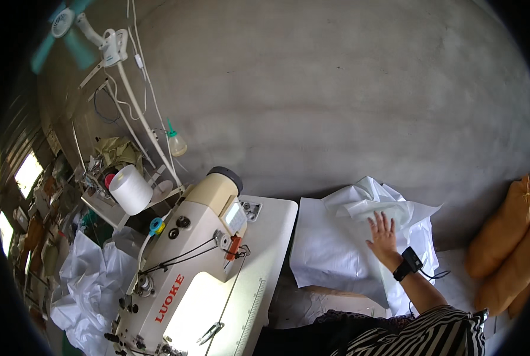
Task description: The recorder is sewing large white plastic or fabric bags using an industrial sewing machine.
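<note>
My right hand (383, 239) lies palm down with its fingers spread on a stack of white, glossy, plastic-like sheets (330, 243). The top sheet is crumpled and raised behind my fingers. A black band with a small box (408, 264) is round my right wrist. My left hand is out of view. Left of the stack stands a white sewing machine (188, 255), its lamp lighting the table. Small thread snips (210, 333) lie on that table near the machine.
A large white thread cone (131, 190) stands on a holder behind the machine. Above it are a blurred green fan (63, 24) and a hanging oil bottle (176, 142). More white sheeting (93, 285) is heaped at left. Full orange sacks (502, 237) lean by the grey wall.
</note>
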Demonstrator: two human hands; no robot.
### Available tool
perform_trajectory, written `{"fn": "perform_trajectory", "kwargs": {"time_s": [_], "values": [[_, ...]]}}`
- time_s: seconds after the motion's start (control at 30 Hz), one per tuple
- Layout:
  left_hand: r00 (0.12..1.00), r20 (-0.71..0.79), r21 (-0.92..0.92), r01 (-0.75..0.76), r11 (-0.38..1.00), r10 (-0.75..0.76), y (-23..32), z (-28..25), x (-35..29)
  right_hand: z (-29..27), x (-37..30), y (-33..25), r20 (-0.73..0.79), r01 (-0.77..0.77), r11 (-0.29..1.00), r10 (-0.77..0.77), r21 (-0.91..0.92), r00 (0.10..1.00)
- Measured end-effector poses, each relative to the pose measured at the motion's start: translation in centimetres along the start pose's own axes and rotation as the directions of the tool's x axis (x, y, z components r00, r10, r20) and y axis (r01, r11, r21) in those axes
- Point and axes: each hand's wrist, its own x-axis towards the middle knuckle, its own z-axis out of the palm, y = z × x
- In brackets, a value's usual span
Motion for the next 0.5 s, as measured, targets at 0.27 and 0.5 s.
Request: {"fn": "perform_trajectory", "kwargs": {"time_s": [0.27, 0.5], "values": [[0.993, 0.118, -0.004, -0.027, 1.0, 0.027, 0.0, -0.7, 0.7, 8.0, 2.1, 15.0, 0.186, -0.693, 0.688, 0.668, 0.215, 0.72], [0.963, 0.144, -0.485, 0.269, 0.832, -0.228, 1.9, -3.5, -0.1, 10.7, -0.9, 11.7, 0.709, -0.395, 0.805, -0.045, 0.443, 0.704]]}}
